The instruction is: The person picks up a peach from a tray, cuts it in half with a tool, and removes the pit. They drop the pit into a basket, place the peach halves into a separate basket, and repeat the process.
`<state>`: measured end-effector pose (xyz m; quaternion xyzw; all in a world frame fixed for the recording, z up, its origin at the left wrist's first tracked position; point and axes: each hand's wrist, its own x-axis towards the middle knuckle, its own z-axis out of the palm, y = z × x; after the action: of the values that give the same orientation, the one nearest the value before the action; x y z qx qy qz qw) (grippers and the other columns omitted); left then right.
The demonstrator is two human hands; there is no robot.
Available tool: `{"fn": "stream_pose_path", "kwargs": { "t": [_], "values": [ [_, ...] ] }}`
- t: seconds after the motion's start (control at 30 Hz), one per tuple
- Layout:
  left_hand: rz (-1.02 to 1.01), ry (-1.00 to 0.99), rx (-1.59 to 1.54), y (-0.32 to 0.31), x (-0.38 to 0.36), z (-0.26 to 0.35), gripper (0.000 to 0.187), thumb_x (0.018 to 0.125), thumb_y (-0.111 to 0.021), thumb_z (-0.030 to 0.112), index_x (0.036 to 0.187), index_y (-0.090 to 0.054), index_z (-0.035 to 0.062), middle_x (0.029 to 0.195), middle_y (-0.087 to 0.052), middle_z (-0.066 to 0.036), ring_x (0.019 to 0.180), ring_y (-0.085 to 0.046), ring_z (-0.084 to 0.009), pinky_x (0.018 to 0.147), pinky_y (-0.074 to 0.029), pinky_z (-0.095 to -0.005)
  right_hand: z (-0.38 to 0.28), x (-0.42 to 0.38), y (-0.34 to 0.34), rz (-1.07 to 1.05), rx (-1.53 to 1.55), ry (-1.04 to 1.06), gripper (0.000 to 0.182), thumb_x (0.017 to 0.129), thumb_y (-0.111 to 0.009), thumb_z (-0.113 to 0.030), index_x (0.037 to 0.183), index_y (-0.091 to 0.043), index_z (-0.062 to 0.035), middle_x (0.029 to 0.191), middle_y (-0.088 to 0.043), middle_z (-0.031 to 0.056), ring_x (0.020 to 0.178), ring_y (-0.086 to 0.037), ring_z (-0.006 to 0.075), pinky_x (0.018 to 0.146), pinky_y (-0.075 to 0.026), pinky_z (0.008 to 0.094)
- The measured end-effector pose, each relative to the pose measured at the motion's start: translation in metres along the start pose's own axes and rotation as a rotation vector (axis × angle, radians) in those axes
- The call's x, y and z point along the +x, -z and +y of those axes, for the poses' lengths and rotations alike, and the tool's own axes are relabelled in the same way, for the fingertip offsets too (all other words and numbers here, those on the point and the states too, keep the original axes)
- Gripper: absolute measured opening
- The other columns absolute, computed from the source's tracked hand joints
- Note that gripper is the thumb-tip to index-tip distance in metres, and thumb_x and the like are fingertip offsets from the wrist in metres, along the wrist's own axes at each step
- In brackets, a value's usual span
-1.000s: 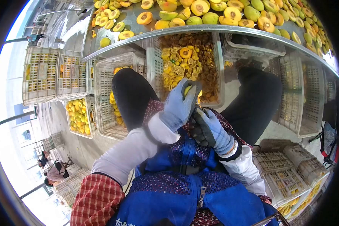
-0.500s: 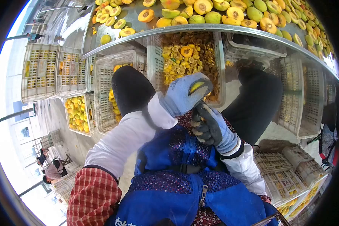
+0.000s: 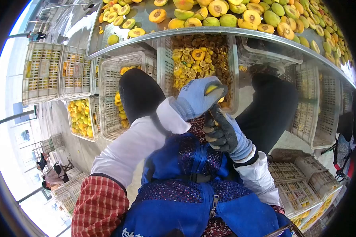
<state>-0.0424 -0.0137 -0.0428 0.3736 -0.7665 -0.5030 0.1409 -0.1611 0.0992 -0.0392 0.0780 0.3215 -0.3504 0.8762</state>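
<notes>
My left hand [image 3: 199,96], in a blue glove with a dark palm, is wrapped round a yellow-green fruit piece [image 3: 212,89] above the near end of a crate. Just below and to the right, my right hand [image 3: 224,136], in a grey-and-blue glove, is closed with its fingers curled. What it grips is too hidden to name. The two hands meet near the fruit. Beneath and beyond them, the crate [image 3: 232,75] holds yellow fruit scraps and a halved orange fruit [image 3: 198,54].
A metal table [image 3: 146,37] across the top bears many halved fruits. Crates of fruit [image 3: 42,73] stand at the left, a low crate [image 3: 82,118] beside them. More crates [image 3: 296,193] are at the lower right. A person [image 3: 55,175] is far off at the lower left.
Both hands have shifted slightly to the right in the picture, still together at the fruit. The table and its fruit appear slightly lower and further right.
</notes>
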Motion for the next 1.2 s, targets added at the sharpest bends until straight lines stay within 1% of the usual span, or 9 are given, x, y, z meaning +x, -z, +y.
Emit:
{"fn": "stream_pose_path", "kwargs": {
  "t": [0.07, 0.27, 0.33, 0.57, 0.67, 0.73, 0.83, 1.03, 1.2],
  "values": [
    [-0.049, 0.144, -0.080, -0.005, -0.001, -0.005, 0.020, 0.082, -0.058, 0.011, 0.099, -0.059, 0.0004, 0.085, -0.063, -0.010, 0.078, -0.061, -0.0160, 0.071, -0.047, -0.0260, 0.006, 0.003, 0.005, -0.030, 0.072, -0.024, 0.031, 0.089, -0.045, -0.050, 0.085, -0.048, -0.0188, 0.065, -0.044, -0.0013, 0.043, -0.041, 0.0105, 0.033, -0.029, 0.0227],
    [0.219, -0.052, -0.018, -0.012, -0.017, -0.005, 0.021, 0.083, -0.059, 0.017, 0.095, -0.059, -0.0001, 0.082, -0.062, -0.009, 0.072, -0.058, -0.0134, 0.069, -0.046, -0.0262, 0.014, 0.012, 0.018, -0.126, 0.087, -0.058, 0.034, 0.089, -0.044, -0.052, 0.082, -0.047, -0.0183, 0.061, -0.041, -0.0017, 0.040, -0.037, 0.0102, 0.031, -0.027, 0.0224],
    [-0.019, 0.272, 0.057, -0.004, -0.013, 0.004, 0.020, 0.083, -0.057, 0.015, 0.095, -0.059, -0.0005, 0.083, -0.062, -0.009, 0.075, -0.058, -0.0123, 0.070, -0.045, -0.0259, 0.016, 0.012, 0.018, -0.118, 0.043, -0.089, 0.035, 0.089, -0.043, -0.052, 0.081, -0.046, -0.0182, 0.059, -0.040, -0.0019, 0.039, -0.036, 0.0100, 0.031, -0.027, 0.0221],
    [0.238, 0.131, -0.259, -0.025, -0.027, -0.014, 0.020, 0.083, -0.056, 0.014, 0.095, -0.059, -0.0006, 0.084, -0.063, -0.009, 0.078, -0.058, -0.0117, 0.072, -0.045, -0.0250, 0.018, 0.006, 0.000, -0.066, 0.159, -0.059, 0.035, 0.093, -0.038, -0.046, 0.081, -0.045, -0.0138, 0.054, -0.034, -0.0032, 0.037, -0.029, 0.0063, 0.030, -0.023, 0.0187],
    [0.227, 0.069, -0.160, -0.017, -0.020, -0.004, 0.021, 0.083, -0.057, 0.015, 0.096, -0.059, -0.0008, 0.086, -0.063, -0.009, 0.079, -0.058, -0.0121, 0.073, -0.045, -0.0250, 0.017, 0.006, 0.004, -0.041, 0.100, -0.057, 0.034, 0.093, -0.038, -0.046, 0.081, -0.045, -0.0147, 0.053, -0.033, -0.0035, 0.036, -0.029, 0.0061, 0.030, -0.022, 0.0188],
    [-0.082, 0.300, 0.079, -0.005, -0.007, 0.004, 0.021, 0.082, -0.057, 0.013, 0.098, -0.060, -0.0012, 0.089, -0.064, -0.009, 0.082, -0.058, -0.0130, 0.075, -0.045, -0.0246, 0.017, 0.008, 0.010, -0.026, 0.092, -0.070, 0.034, 0.093, -0.037, -0.045, 0.081, -0.045, -0.0151, 0.053, -0.033, -0.0036, 0.036, -0.028, 0.0061, 0.030, -0.022, 0.0188],
    [-0.070, 0.331, 0.019, -0.008, -0.007, -0.001, 0.020, 0.082, -0.058, 0.010, 0.098, -0.060, -0.0017, 0.091, -0.064, -0.009, 0.083, -0.059, -0.0146, 0.076, -0.045, -0.0247, 0.017, 0.009, 0.012, -0.143, 0.270, -0.090, 0.035, 0.093, -0.039, -0.046, 0.079, -0.044, -0.0142, 0.053, -0.032, -0.0039, 0.036, -0.028, 0.0057, 0.029, -0.021, 0.0187],
    [0.210, -0.033, -0.335, -0.026, -0.021, -0.014, 0.018, 0.083, -0.057, 0.009, 0.097, -0.060, -0.0022, 0.092, -0.063, -0.010, 0.085, -0.058, -0.0141, 0.077, -0.046, -0.0245, 0.014, 0.000, -0.005, 0.056, 0.025, -0.017, 0.034, 0.092, -0.041, -0.045, 0.081, -0.045, -0.0133, 0.055, -0.034, -0.0033, 0.037, -0.029, 0.0054, 0.029, -0.023, 0.0183],
    [0.127, 0.107, -0.304, -0.018, -0.012, -0.004, 0.018, 0.084, -0.058, 0.012, 0.096, -0.059, -0.0019, 0.091, -0.062, -0.006, 0.085, -0.056, -0.0102, 0.075, -0.045, -0.0231, 0.009, -0.004, -0.006, 0.066, 0.029, 0.036, 0.030, 0.092, -0.044, -0.041, 0.084, -0.047, -0.0122, 0.056, -0.042, 0.0003, 0.036, -0.035, 0.0090, 0.029, -0.027, 0.0215]
  ]
}}
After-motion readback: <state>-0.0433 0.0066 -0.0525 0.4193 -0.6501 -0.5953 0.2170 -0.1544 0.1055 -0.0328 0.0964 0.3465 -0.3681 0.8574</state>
